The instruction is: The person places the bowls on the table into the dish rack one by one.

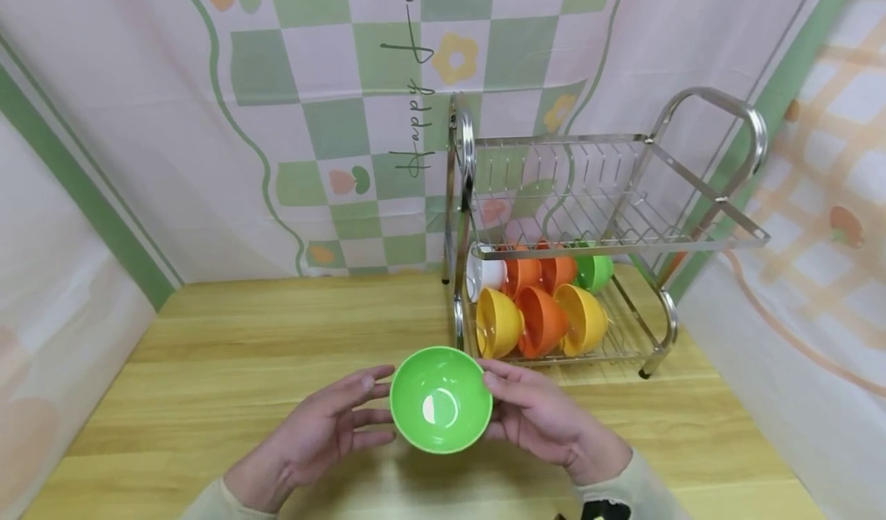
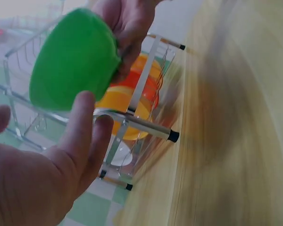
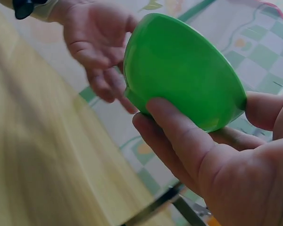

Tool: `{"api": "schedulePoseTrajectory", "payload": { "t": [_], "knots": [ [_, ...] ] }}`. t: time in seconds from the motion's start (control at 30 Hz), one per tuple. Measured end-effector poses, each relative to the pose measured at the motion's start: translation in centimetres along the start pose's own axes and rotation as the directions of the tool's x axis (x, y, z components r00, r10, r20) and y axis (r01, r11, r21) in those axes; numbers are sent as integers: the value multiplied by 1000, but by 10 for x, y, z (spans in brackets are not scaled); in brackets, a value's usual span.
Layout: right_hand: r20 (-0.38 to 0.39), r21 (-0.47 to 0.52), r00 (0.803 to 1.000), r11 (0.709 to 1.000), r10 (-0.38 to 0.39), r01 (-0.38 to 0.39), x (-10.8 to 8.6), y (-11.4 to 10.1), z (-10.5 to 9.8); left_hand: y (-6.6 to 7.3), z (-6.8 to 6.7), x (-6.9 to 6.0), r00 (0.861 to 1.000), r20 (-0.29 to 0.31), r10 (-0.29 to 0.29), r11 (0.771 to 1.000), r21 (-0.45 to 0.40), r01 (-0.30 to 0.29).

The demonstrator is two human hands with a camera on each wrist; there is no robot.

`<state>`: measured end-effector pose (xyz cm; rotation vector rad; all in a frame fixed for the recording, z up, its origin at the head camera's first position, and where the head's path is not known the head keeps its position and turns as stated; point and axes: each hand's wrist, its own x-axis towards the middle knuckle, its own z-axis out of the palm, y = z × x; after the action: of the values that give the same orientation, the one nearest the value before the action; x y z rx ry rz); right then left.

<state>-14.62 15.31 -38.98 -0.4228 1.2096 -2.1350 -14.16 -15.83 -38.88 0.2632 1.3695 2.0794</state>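
Note:
A green bowl [image 1: 441, 401] is held above the table, its hollow turned up toward the head camera. My right hand [image 1: 536, 412] grips it by its right side, thumb at the rim and fingers beneath, as the right wrist view shows. At the bowl's left side is my left hand [image 1: 332, 424], fingers spread and loosely bent, not gripping it. In the left wrist view one left fingertip overlaps the bowl's outer wall [image 2: 73, 61]; whether it touches I cannot tell.
A two-tier metal dish rack [image 1: 554, 252] stands at the right. Its lower shelf holds yellow bowls [image 1: 584, 320], orange bowls [image 1: 543, 324], a white one [image 1: 487, 274] and a green one [image 1: 594, 272]. A patterned curtain [image 1: 318, 66] hangs behind the wooden table [image 1: 277, 335].

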Motion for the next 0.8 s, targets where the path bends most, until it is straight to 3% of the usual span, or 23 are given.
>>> {"api": "schedulePoseTrajectory", "payload": {
  "t": [0.2,0.33,0.5,0.67,0.8],
  "knots": [
    [53,45,996,997,-69,67,-13,-15,-13,1,-7,16,994,98,44,999,19,-46],
    [79,84,991,991,-112,106,-22,-26,-22,3,-12,29,986,138,88,995,-51,-82],
    [91,103,983,983,-160,150,-31,-39,-32,7,-14,50,994,46,99,986,-138,-92],
    [100,132,974,973,-205,191,-39,-51,-40,3,-8,78,991,-79,110,987,-111,-119],
    [101,145,971,968,-219,203,-44,-57,-45,-2,-4,98,984,-143,106,989,-91,-120]
  ]
}}
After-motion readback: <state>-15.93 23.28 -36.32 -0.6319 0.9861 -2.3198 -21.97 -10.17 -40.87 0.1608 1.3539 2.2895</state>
